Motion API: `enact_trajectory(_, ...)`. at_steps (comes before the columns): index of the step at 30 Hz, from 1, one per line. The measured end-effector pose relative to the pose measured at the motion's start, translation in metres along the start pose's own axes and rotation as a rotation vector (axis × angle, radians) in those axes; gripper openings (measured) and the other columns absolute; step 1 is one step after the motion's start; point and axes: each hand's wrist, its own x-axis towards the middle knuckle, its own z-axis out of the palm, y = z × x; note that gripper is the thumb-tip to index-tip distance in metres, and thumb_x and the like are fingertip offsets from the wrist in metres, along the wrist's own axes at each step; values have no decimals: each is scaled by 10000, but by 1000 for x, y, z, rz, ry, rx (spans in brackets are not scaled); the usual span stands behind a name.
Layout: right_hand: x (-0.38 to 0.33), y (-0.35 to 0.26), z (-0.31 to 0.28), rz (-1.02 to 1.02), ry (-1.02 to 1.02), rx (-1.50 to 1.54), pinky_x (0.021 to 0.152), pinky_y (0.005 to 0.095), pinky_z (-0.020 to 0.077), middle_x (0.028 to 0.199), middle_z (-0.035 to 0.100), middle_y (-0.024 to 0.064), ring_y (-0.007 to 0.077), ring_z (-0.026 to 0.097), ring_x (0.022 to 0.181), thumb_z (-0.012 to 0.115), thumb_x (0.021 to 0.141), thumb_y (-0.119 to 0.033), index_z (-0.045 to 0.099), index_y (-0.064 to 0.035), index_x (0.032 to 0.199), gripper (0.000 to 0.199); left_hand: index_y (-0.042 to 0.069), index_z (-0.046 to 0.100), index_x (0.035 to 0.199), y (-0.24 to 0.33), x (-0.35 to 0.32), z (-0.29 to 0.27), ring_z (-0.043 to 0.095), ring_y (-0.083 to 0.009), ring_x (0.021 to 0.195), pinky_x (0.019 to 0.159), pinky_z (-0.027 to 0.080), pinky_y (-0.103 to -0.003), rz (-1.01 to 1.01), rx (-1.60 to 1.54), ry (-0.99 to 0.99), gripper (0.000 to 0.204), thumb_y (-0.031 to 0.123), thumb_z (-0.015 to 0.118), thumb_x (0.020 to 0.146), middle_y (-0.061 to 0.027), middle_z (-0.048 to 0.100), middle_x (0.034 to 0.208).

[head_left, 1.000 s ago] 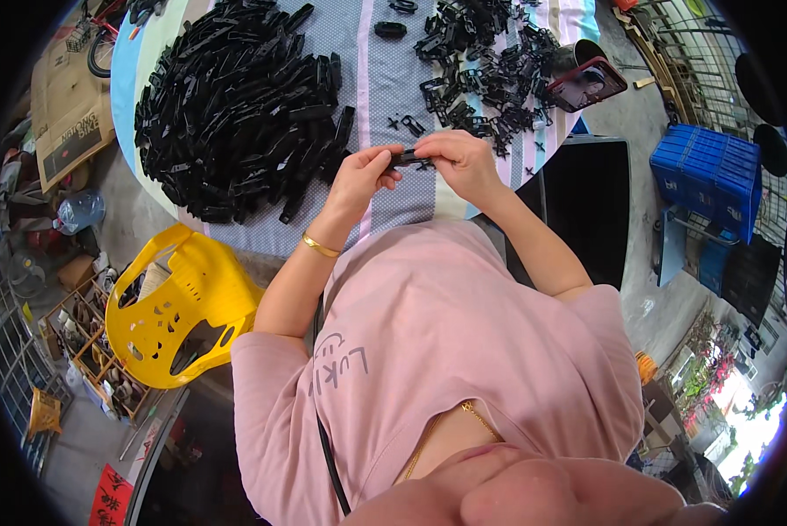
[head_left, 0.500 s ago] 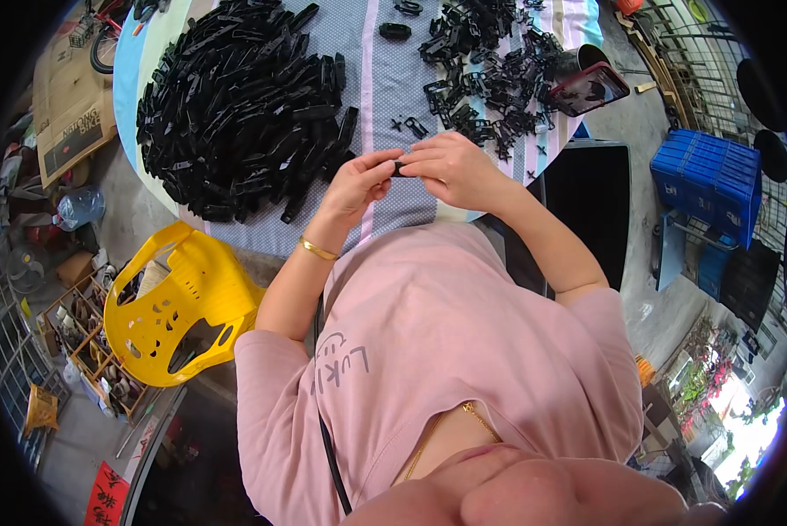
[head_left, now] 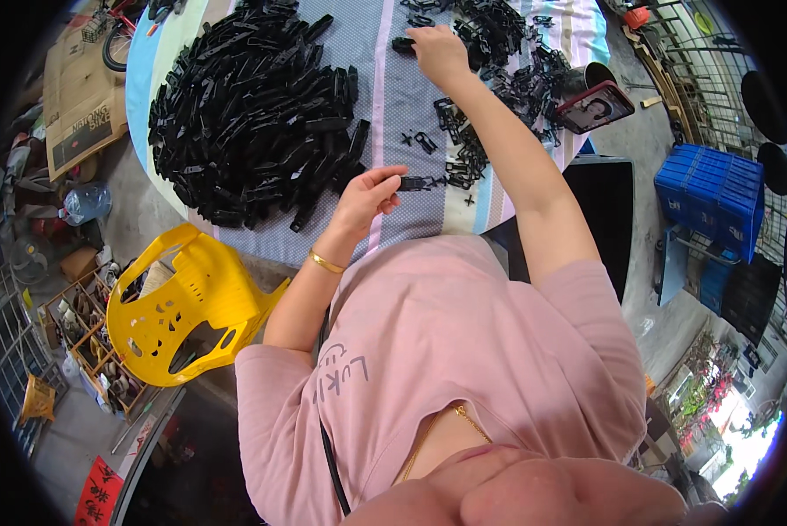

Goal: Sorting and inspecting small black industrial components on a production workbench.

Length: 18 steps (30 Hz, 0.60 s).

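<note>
My left hand [head_left: 367,203] is closed at the near part of the table, pinching a slim black plastic piece [head_left: 418,183] between thumb and forefinger. The piece points right, its outer end jagged. My right hand [head_left: 443,56] is stretched to the far side, its fingertips bent onto a small black oval piece [head_left: 401,44] lying on the cloth. A big heap of long black plastic pieces [head_left: 253,123] lies left of both hands. Right of my right forearm spreads a looser pile of open-framed black plastic parts [head_left: 542,74]. A single loose part [head_left: 425,142] lies between the hands.
The striped cloth [head_left: 378,105] covers the round table. A phone [head_left: 597,107] leans against a dark cup [head_left: 591,79] at the right edge. A yellow plastic chair [head_left: 192,307] stands at lower left, and blue crates [head_left: 709,197] are stacked at right.
My right hand has left the left hand and reached forward to the small black oval piece. My left hand stays near its place, still pinching a black piece. The view has shifted slightly.
</note>
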Motion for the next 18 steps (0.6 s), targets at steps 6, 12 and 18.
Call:
enact_trajectory(6, 14, 10, 5, -36, -350, -119, 708, 387, 491, 860, 642, 82, 256, 608, 853, 513, 762, -122, 633, -104, 858, 155, 10, 564, 1107, 10, 0, -12, 494, -41, 567, 508, 388, -155, 77, 72, 74, 263, 114, 550, 866, -2, 566, 690)
enact_trajectory(12, 1, 4, -21, 102, -35, 157, 695, 352, 499, 881, 635, 97, 252, 610, 804, 586, 725, -181, 657, -96, 903, 210, -54, 498, 1145, 8, 13, -16, 586, -136, 703, 620, 501, -243, 93, -83, 67, 277, 92, 458, 913, -96, 586, 876)
enact_trajectory(18, -48, -38, -116, 42, -421, 792, 701, 291, 487, 890, 591, 98, 223, 594, 801, 640, 664, -38, 629, -28, 961, 298, -64, 474, 1159, 16, 19, -10, 611, -175, 751, 713, 526, -282, 105, -102, 61, 294, 104, 399, 930, -126, 588, 901)
